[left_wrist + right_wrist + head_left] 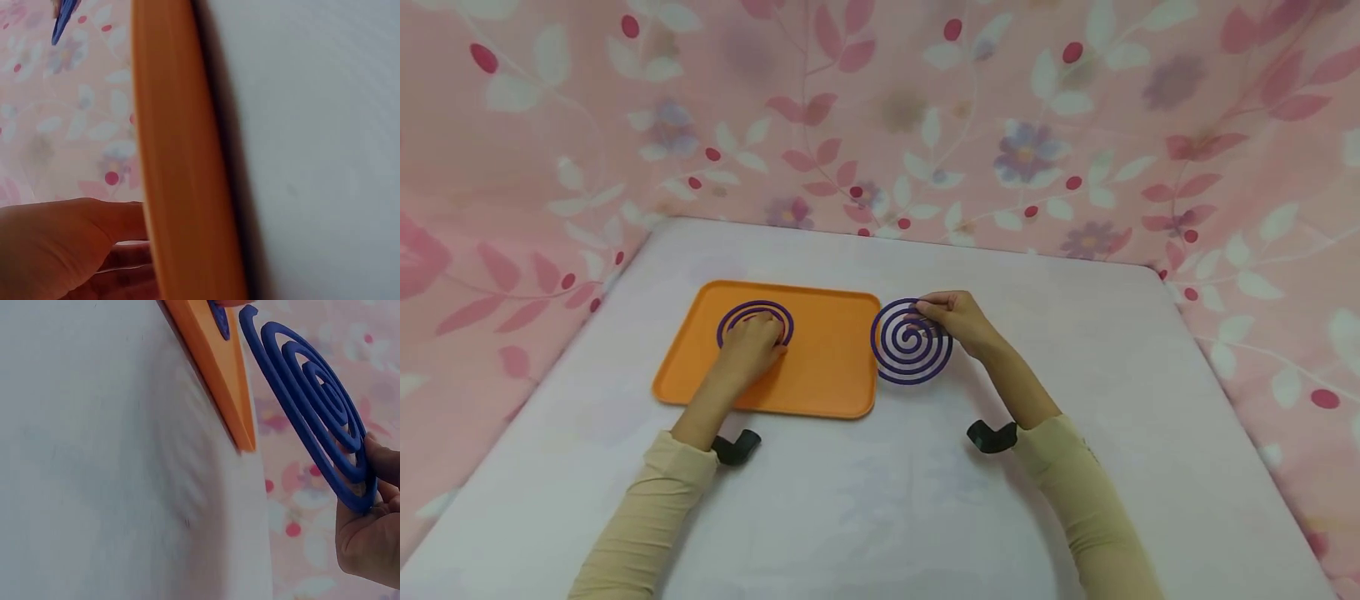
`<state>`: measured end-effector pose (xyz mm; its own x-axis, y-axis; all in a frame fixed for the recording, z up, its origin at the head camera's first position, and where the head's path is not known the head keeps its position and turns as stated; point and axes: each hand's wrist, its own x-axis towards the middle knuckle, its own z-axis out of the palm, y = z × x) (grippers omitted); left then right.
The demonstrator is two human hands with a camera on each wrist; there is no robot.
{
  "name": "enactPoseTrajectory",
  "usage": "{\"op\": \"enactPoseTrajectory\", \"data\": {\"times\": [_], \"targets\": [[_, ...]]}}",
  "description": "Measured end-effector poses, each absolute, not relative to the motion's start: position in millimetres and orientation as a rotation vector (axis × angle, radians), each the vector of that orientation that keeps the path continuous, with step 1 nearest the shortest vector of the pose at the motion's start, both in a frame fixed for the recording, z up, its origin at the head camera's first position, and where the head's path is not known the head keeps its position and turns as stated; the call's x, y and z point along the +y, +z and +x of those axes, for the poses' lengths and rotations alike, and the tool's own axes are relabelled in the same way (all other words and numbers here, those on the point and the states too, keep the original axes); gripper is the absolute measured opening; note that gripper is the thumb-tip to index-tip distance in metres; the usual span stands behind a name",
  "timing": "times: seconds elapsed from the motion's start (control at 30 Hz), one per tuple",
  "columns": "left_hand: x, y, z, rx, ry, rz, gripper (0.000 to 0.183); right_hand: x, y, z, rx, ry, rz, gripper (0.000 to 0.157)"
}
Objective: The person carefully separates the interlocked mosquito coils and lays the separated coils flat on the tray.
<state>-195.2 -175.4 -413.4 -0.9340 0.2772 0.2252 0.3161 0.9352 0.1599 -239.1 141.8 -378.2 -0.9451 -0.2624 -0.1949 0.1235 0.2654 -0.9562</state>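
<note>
In the head view an orange tray lies left of centre, with a blue-purple mosquito coil inside its left half. My left hand reaches over this coil with bent fingers that grip it, covering its middle and near side. Just past the tray's right edge, my right hand pinches a second mosquito coil by its rim, held up off the table. The right wrist view shows that held coil tilted, its rim between thumb and fingers. The tray wall hides the left fingertips in the left wrist view.
A white-covered table extends around the tray. Behind and beside it hangs a pink floral cloth. Dark wrist-worn pieces stick out beside the left sleeve and the right sleeve.
</note>
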Motion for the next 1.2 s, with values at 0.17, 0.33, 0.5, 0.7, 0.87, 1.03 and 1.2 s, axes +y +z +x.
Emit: {"op": "enactPoseTrajectory", "data": {"times": [0.17,0.33,0.5,0.7,0.87,1.03,1.2], "targets": [[-188,-412,-191,-2.914,-0.264,-0.404,0.024,103,-388,-247,2.257,-1.709,-0.165,0.028],[-197,-413,-188,-2.921,-0.248,-0.370,0.018,68,-396,-252,2.298,-1.699,-0.202,0.027],[-203,-412,-186,-2.892,-0.227,-0.356,0.019,40,-398,-256,2.305,-1.714,-0.222,0.026],[-203,-407,-186,-2.936,-0.146,-0.319,0.014,20,-399,-262,2.311,-1.719,-0.234,0.025],[-200,-405,-187,-2.929,-0.099,-0.300,0.005,13,-407,-267,2.338,-1.653,-0.239,0.026],[-189,-404,-190,-2.901,-0.030,-0.285,0.014,11,-416,-268,2.510,-1.481,-0.323,0.026],[-173,-404,-198,-2.903,-0.036,-0.318,0.016,7,-423,-269,2.735,-1.240,-0.548,0.024]]}}
